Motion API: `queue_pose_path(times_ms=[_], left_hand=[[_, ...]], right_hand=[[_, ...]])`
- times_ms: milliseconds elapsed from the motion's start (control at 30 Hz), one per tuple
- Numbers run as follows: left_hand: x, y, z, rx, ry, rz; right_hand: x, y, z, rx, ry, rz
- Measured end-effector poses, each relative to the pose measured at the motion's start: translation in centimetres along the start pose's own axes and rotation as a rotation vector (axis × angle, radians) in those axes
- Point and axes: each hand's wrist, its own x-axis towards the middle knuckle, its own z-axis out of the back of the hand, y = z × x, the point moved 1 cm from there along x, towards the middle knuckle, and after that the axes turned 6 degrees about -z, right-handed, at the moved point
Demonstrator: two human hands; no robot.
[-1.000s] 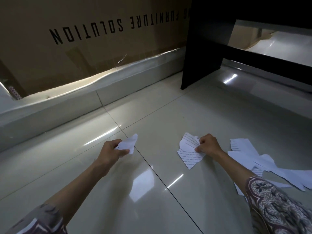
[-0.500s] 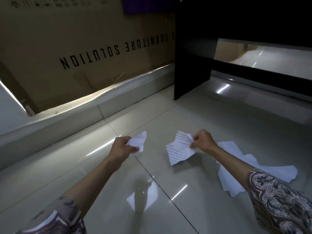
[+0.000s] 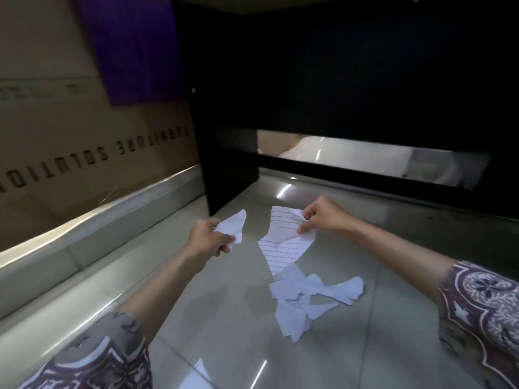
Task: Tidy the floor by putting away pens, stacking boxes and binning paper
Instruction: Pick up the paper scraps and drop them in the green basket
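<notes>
Scraps [image 3: 309,301] on the floor [image 3: 224,332] lie nearer the right hand [image 3: 323,217], below its pinched printed sheet [image 3: 286,242]; left hand [image 3: 207,240] grips a torn piece [image 3: 233,224].

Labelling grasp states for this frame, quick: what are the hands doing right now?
Left hand: closed, holding a small paper scrap.
Right hand: closed, pinching a larger printed sheet by its upper edge.

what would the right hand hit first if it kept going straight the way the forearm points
Probably the black furniture panel beyond the printed paper piece that the right hand pinches; nothing else shows between, though depth is unclear.
</notes>
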Motion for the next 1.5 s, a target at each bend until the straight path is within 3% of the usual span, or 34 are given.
queue_pose_path(times_ms=[200,433,767,1000,1267,1500], left_hand=[[0.4,-7.8,-8.5,-0.093,0.195,-0.202],[-3.7,-15.2,-20.4,-0.271,0.488,-0.306],[-10.1,-21.5,-33.2,-0.393,0.69,-0.403],[-13.1,-22.3,-38.5,-0.389,0.804,-0.418],[-11.5,-21.8,-37.7,-0.392,0.714,-0.47],[-8.2,-20.3,-34.5,-0.405,0.551,-0.41]], right_hand=[[-7.8,-3.3,11.1,-0.008,-0.227,-0.098],[-17.4,-9.5,20.0,0.03,-0.463,-0.263],[-29.8,-17.9,26.3,0.001,-0.712,-0.573],[-32.9,-21.8,25.3,-0.102,-0.706,-0.769],[-31.5,-23.1,24.3,-0.111,-0.622,-0.746],[-28.3,-20.9,24.1,-0.031,-0.711,-0.586]])
